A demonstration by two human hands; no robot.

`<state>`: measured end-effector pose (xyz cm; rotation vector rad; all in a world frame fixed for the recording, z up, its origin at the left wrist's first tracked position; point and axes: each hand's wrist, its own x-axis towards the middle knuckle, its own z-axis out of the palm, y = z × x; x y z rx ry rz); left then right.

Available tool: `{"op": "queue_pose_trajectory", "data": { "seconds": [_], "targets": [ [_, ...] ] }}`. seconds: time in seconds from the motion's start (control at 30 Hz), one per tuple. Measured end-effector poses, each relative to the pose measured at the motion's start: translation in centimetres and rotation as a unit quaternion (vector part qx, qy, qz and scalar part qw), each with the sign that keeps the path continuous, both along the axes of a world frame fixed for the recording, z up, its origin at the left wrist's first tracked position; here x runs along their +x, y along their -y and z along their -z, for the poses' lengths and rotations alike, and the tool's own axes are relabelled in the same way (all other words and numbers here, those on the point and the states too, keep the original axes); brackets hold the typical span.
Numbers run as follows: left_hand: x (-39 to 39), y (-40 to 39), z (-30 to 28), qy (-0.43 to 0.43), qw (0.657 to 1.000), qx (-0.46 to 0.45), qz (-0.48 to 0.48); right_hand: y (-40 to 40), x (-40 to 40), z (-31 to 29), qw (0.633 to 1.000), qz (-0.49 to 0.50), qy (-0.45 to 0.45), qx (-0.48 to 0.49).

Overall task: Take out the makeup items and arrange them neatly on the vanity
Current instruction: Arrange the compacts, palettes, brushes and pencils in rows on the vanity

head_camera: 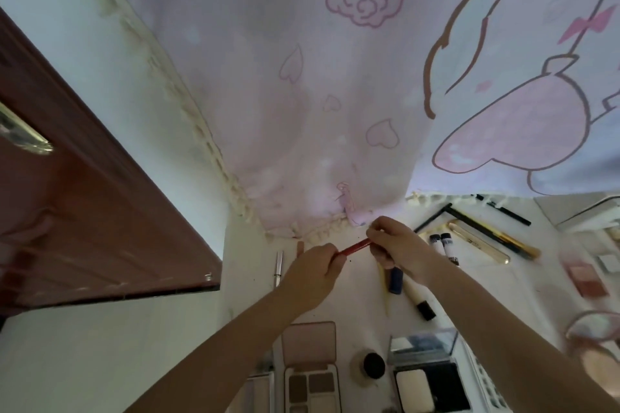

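A thin red makeup pencil is held over the white vanity top, near the back edge. My left hand grips its lower left end, and my right hand pinches its upper right end. An open eyeshadow palette with a pink lid lies near me, beside a small round black jar and an open black compact. A silver stick lies left of my left hand. A cream tube with a black cap and a blue tube lie under my right forearm.
A pink curtain with roses and hearts hangs behind the vanity. A brown door stands at the left. At the right lie gold and black pens, two small white bottles, a pink blush palette and a round pink object.
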<state>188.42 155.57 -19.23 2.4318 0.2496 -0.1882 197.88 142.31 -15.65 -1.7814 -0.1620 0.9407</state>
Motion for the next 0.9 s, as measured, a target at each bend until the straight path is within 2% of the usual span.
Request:
{"op": "queue_pose_trajectory", "data": {
  "seconds": [0.23, 0.33, 0.4, 0.47, 0.5, 0.6, 0.7, 0.9],
  "targets": [
    [0.7, -0.6, -2.3, 0.031, 0.981, 0.182, 0.065, 0.5, -0.1, -0.3, 0.991, 0.058, -0.026, 0.115],
    [1.8, -0.1, -3.6, 0.037, 0.971, 0.223, 0.083, 0.9, 0.5, -0.7, 0.988, 0.089, -0.009, 0.124],
    [1.6, -1.2, -3.5, 0.021, 0.971, 0.229, 0.061, 2.5, 2.6, -0.8, 0.974, 0.203, 0.015, 0.101],
    [0.5, -4.4, -2.3, 0.005, 0.977, 0.213, 0.009, 5.8, 5.3, -1.5, 0.933, 0.337, 0.022, 0.123],
    [-0.2, -6.0, -1.7, 0.014, 0.976, 0.216, -0.010, 7.4, 6.3, -1.9, 0.923, 0.359, 0.036, 0.134],
    [-0.8, -7.9, -0.1, 0.045, 0.976, 0.215, 0.002, 8.0, 6.4, -2.1, 0.950, 0.279, 0.069, 0.125],
    [0.3, -5.2, -0.9, 0.021, 0.978, 0.206, 0.021, 4.3, 3.8, -1.2, 0.972, 0.195, 0.042, 0.121],
    [0.9, -3.0, -1.1, 0.021, 0.977, 0.209, 0.028, 1.2, 1.6, 0.2, 0.987, 0.108, 0.007, 0.117]
  ]
}}
